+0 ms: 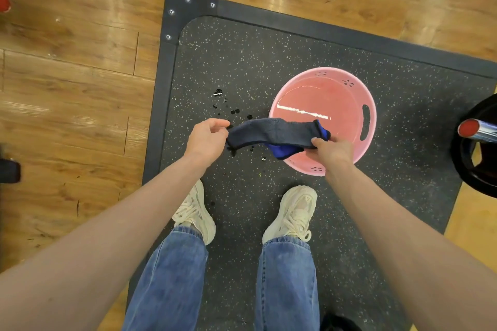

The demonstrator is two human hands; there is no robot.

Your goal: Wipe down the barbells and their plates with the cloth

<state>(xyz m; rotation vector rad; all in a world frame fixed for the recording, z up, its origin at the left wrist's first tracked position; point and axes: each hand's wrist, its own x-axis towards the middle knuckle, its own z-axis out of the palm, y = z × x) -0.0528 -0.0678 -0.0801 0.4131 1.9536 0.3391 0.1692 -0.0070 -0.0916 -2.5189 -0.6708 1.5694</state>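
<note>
Both forearms reach forward from the near edge, over jeans and pale sneakers [293, 212] planted on the speckled rubber mat [269, 62]. At their ends the left hand [207, 140] pinches one end of the cloth [271, 133], fingers curled round its edge, and the right hand [332, 150] grips the other end, so the dark blue cloth hangs stretched between them, partly over the near left rim of the pink basin [369, 126]. That basin sits on the mat just beyond the feet and seems to hold shallow water, judging by the bright glint on its bottom. Dark wet drops [226, 105] spot the mat to the left of the basin, which suggests the cloth is damp and being readied. At the right edge, a barbell end [476, 129] with a red cap and chrome sleeve sticks out over a black plate [476, 169], well apart from the cloth. Nothing shows the cloth touching either, so the wiping itself appears not yet begun here; bar and plate remain to be done, and whether other barbells are finished cannot be told.
</note>
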